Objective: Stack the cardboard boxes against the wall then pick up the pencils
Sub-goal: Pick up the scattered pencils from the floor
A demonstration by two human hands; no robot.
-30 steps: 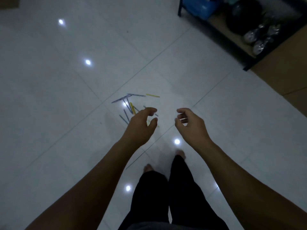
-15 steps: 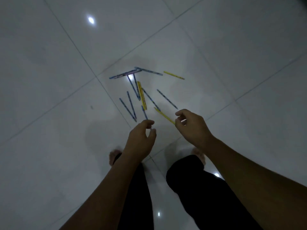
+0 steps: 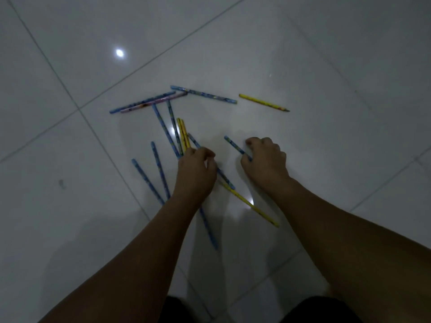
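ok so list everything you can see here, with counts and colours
blue pencils: about nine, blue patterned, lying scattered on the floor around both hands
yellow pencils: four, yellow, one apart at far right, two side by side mid-heap, one between the forearms
pink pencil: one, pale pink, far left beside a blue one
floor tiles: several, glossy white with grey joints, whole view
light reflections: three, white, on the tiles
trousers: one pair, dark, bottom edge
left hand: one, fingers curled over the heap's near side, grip unclear
right hand: one, fingers curled at a blue pencil's near end, grip unclear
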